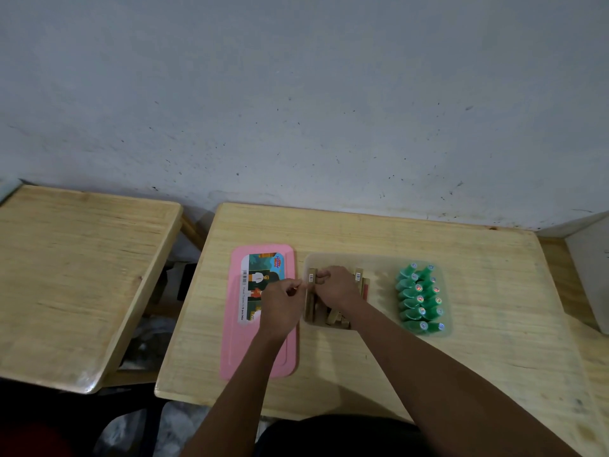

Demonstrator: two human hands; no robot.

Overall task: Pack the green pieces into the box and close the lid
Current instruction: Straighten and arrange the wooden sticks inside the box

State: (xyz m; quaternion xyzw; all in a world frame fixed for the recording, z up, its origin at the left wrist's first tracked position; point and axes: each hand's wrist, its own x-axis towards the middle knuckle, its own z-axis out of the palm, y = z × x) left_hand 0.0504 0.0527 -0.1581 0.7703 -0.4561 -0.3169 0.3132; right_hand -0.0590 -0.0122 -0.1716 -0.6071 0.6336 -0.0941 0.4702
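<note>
1. On the pale wooden counter (362, 364) stands a clear, shallow plastic box (382, 263), long axis running nine to three o'clock. The green plastic pieces (419, 300) already sit in its three o'clock end, in two rows running twelve to six.
2. The box's nine o'clock end holds a cluster of tan wooden blocks (331, 316), some with barcode stickers.
3. The right hand (336, 286) is down among those blocks, fingers curled together; its grip seems pinched on a block edge, though I cannot tell for sure.
4. The left hand (283, 306) hovers just at the box's nine o'clock wall, thumb and forefinger pinched together; whether anything is held between them is hidden.
5. The flat pink plastic lid with a printed label (240, 341) lies on the counter beside the box at nine o'clock, its long axis twelve to six, partly under the left hand.
6. I judge that closing turns on this: the lid lies crosswise to the box and nearest the left hand, so it needs a quarter turn before seating.
</note>
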